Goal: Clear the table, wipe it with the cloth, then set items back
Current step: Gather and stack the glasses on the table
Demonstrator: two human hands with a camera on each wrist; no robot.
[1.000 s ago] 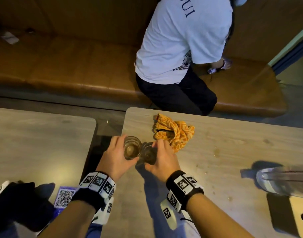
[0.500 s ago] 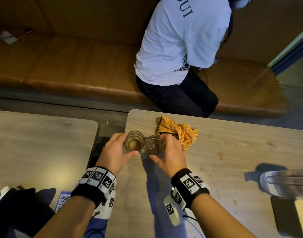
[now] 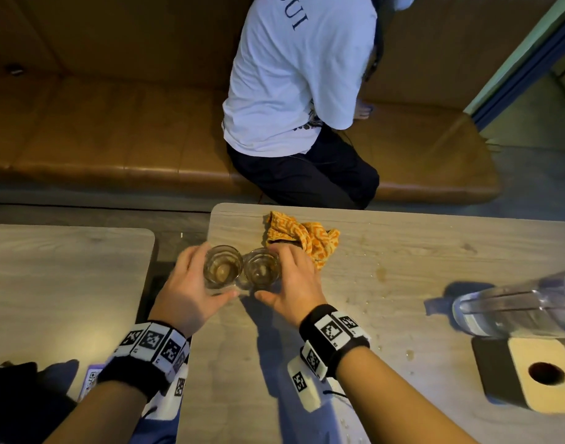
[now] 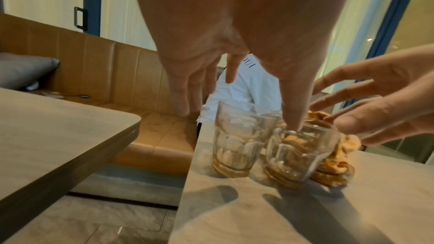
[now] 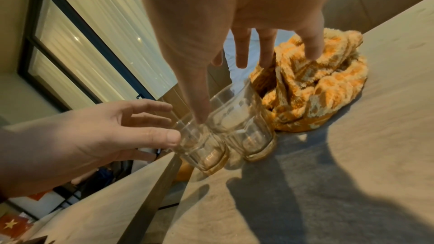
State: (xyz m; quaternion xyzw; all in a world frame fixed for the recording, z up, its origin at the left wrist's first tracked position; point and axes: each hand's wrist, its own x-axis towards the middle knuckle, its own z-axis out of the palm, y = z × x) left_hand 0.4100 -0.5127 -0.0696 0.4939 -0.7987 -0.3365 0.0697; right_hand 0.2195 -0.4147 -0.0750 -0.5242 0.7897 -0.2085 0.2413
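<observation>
From the head view, your left hand [image 3: 191, 283] and right hand [image 3: 290, 283] are flanking two glasses [image 3: 221, 267] standing upright, touching, near the table [image 3: 403, 277] edge; the cloth [image 3: 303, 238] is lying just beyond. In the left wrist view, your left fingers [image 4: 180, 97] are spreading loosely, gripping nothing. In the right wrist view, your right fingers [image 5: 241, 49] are hanging straight above the glasses.
</observation>
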